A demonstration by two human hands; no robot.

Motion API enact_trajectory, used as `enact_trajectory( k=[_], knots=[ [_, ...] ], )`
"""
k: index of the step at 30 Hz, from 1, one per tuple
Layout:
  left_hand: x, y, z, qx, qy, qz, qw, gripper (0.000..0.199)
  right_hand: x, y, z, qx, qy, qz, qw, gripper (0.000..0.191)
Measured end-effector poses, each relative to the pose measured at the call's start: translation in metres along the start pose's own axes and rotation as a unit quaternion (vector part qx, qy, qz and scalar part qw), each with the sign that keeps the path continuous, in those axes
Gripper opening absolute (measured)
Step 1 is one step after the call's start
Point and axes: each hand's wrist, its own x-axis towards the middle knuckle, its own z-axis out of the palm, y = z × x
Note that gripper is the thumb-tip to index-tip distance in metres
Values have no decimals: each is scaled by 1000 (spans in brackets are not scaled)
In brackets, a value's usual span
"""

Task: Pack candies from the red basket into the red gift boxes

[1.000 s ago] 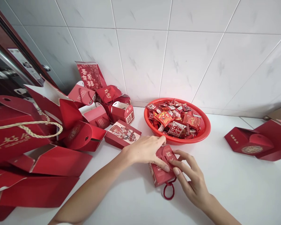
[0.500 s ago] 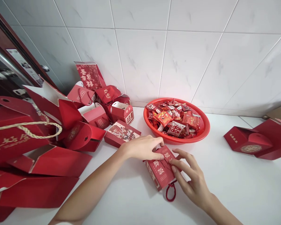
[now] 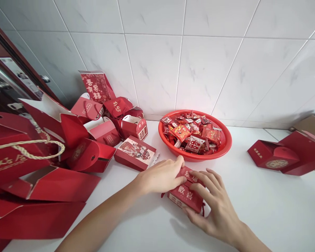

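Note:
A small red gift box point(image 3: 182, 197) with pale Chinese lettering lies on the white tabletop in front of me. My left hand point(image 3: 164, 176) grips its far left end, thumb on the top face and fingers curled over the far edge. Across its right side spreads my right hand point(image 3: 214, 201), fingers on the top and thumb at the near lower edge. Bits of dark red cord point(image 3: 203, 209) stick out at both ends of the box. Just beyond lies a flat red box point(image 3: 135, 152) with a printed picture.
A red plastic basket point(image 3: 227, 148) of wrapped sweets stands behind the box. Several red boxes and bags point(image 3: 61, 187) crowd the left, one with a cream rope handle point(image 3: 28, 147). More red boxes point(image 3: 273, 155) sit at the right. A tiled wall point(image 3: 152, 70) rises behind.
The small gift box has tilted and turned slightly under my hands. My right hand has moved from fingertips on top to a wider hold, thumb now at the near edge.

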Motion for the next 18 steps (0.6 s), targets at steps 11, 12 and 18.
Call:
enact_trajectory(
  k=[11, 12, 18],
  knots=[
    [3, 9, 2, -106, -16, 62, 992, 65, -42, 58, -57, -125, -2, 123, 984, 27],
    [2, 9, 1, -100, -15, 61, 993, 65, -46, 70, -58, -142, 9, 148, 979, 27],
    [-3, 7, -6, -84, -23, 63, 994, 65, -42, 152, -58, -190, 51, 300, 934, 46]
  ],
)
